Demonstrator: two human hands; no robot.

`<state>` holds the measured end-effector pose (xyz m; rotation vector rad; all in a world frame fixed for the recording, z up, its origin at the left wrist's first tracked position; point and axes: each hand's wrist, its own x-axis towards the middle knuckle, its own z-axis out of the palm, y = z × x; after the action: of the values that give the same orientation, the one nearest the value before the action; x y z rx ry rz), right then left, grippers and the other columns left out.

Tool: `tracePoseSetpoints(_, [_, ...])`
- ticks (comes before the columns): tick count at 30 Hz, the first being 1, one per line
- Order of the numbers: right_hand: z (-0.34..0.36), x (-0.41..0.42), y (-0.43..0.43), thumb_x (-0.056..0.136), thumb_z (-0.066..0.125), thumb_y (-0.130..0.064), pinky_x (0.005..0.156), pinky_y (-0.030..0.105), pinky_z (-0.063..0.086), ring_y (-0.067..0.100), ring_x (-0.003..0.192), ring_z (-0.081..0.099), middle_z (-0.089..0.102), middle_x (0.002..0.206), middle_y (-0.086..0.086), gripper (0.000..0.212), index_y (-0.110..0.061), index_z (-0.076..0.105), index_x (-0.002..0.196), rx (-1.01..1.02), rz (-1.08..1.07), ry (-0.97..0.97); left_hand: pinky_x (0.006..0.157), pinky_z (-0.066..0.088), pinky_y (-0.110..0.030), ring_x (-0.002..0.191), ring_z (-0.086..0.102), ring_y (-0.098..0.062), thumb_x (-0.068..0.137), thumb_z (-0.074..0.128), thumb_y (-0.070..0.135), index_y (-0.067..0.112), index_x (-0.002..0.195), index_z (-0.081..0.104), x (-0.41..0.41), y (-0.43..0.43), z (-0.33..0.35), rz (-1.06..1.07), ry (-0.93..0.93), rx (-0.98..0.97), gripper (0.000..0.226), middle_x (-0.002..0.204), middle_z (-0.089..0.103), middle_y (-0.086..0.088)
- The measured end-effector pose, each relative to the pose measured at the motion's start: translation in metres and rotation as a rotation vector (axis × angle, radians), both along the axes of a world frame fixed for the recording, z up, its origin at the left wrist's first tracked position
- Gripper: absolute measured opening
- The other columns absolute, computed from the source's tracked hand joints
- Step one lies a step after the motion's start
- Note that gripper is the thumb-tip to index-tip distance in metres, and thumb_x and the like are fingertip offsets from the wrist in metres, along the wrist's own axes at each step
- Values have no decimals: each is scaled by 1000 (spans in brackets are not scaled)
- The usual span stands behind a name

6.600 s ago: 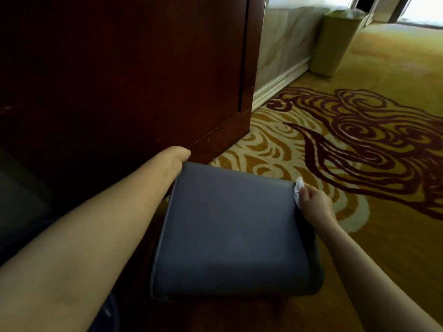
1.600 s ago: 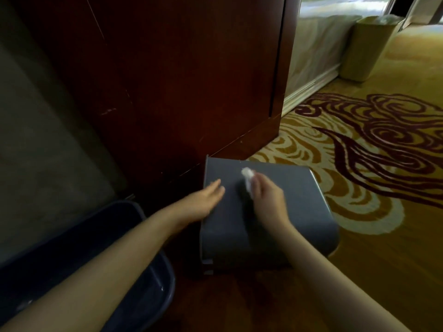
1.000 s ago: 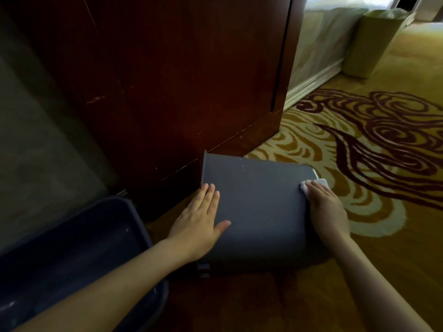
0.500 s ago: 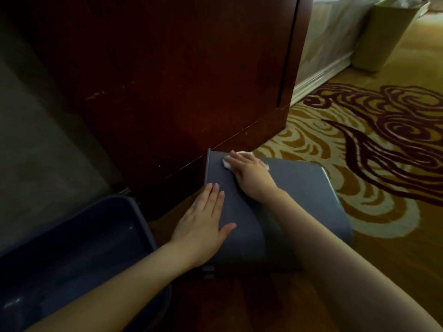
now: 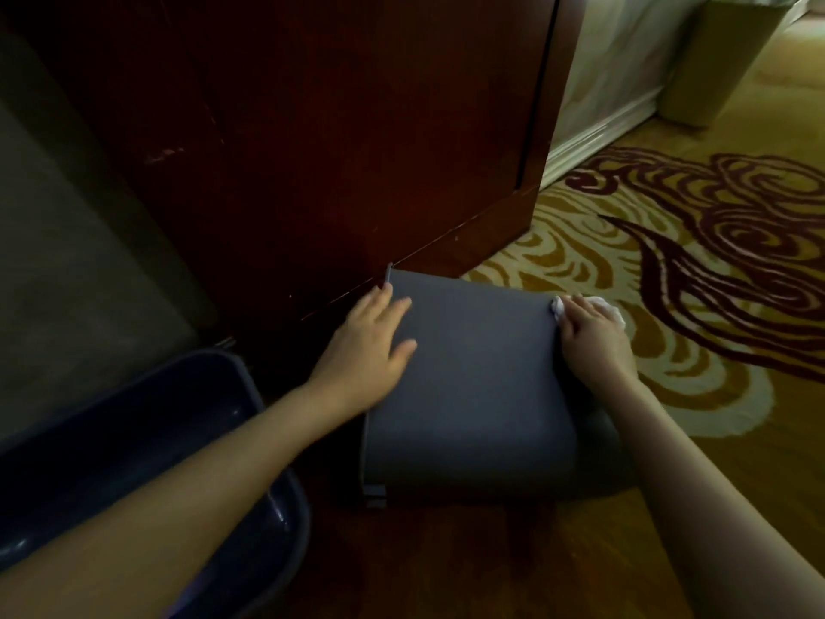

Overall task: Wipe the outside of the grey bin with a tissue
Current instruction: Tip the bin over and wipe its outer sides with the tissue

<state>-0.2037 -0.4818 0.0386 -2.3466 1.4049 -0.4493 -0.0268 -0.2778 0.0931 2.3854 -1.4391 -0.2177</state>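
Note:
The grey bin lies on its side on the floor, one broad flat wall facing up. My left hand rests flat on that wall near its far left corner, fingers spread. My right hand presses a crumpled white tissue against the bin's far right edge, with the tissue showing past my fingertips. The bin's opening is hidden from me.
A dark wooden cabinet stands right behind the bin. A dark blue tub sits at the lower left under my left forearm. A tan bin stands far right by the white baseboard. Patterned carpet spreads to the right.
My right hand has swept the tissue from the bin's far left corner across to its far right edge. My left hand has slid a little farther up the flat wall.

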Motion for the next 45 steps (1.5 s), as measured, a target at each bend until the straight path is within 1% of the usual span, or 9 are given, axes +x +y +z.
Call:
tracePoseSetpoints(9, [-5, -8, 6, 99, 36, -30, 115, 41, 22, 22, 139, 29, 41, 148, 6, 41, -17, 46, 136, -24, 3, -54, 85, 48, -36, 93, 60, -25, 94, 52, 21, -1, 128, 50, 48, -99, 25, 671, 1026, -25, 40, 114, 60, -13])
tracePoseSetpoints(13, [-2, -13, 8, 98, 38, -28, 115, 41, 24, 20, 138, 32, 43, 147, 5, 39, -17, 49, 134, -4, 16, -107, 71, 51, -34, 78, 59, -25, 99, 46, 19, -7, 88, 57, 49, -112, 18, 762, 1043, -67, 30, 85, 58, -10])
tracePoseSetpoints(18, [10, -29, 28, 97, 43, -27, 111, 34, 27, 17, 136, 36, 50, 141, 4, 36, -16, 54, 130, -75, -49, -245, 96, 45, -33, 118, 54, -30, 98, 42, 21, -2, 134, 44, 31, -111, 18, 761, 905, -201, 43, 133, 53, -16])
tracePoseSetpoints(25, [26, -48, 54, 95, 45, -20, 109, 46, 35, 21, 135, 38, 52, 137, 9, 37, -9, 51, 130, -283, -86, -478, 70, 46, -35, 81, 57, -23, 97, 35, 44, 0, 105, 62, -8, -66, 57, 484, 747, -583, 52, 89, 61, -11])
tracePoseSetpoints(31, [16, -43, 65, 92, 50, -10, 107, 47, 37, 22, 132, 42, 55, 135, 11, 35, -7, 55, 126, -326, -80, -567, 104, 43, -44, 113, 59, -16, 99, 30, 41, 23, 117, 57, -27, -11, 46, 305, 953, -651, 37, 121, 64, -3])
tracePoseSetpoints(35, [21, -38, 79, 93, 50, -11, 107, 45, 39, 16, 128, 47, 57, 132, 6, 32, -12, 56, 125, -100, -200, -811, 108, 39, -45, 121, 54, -15, 98, 30, 40, 27, 126, 50, -32, 18, 35, 212, 1047, -612, 37, 128, 60, 1])
tracePoseSetpoints(39, [57, -29, 101, 94, 49, -16, 101, 24, 45, 6, 121, 53, 58, 128, -1, 32, -23, 50, 125, -139, -113, -987, 111, 34, -46, 128, 47, -15, 93, 32, 48, 34, 133, 42, -38, 39, 28, 184, 1042, -484, 44, 138, 51, 3])
tracePoseSetpoints(41, [72, -12, 120, 93, 49, -16, 100, 19, 44, -1, 121, 51, 57, 128, -5, 33, -23, 51, 125, -176, 52, -942, 112, 32, -46, 131, 45, -17, 95, 32, 45, 29, 137, 41, -40, 45, 25, 200, 1089, -456, 46, 141, 49, 0])
tracePoseSetpoints(45, [76, 30, 158, 92, 44, -24, 111, 38, 34, 11, 132, 41, 53, 138, -2, 37, -22, 53, 127, -196, 405, -509, 99, 45, -40, 116, 60, -19, 85, 44, 47, 29, 123, 56, -41, 55, 23, 211, 1271, -457, 44, 126, 63, -5])
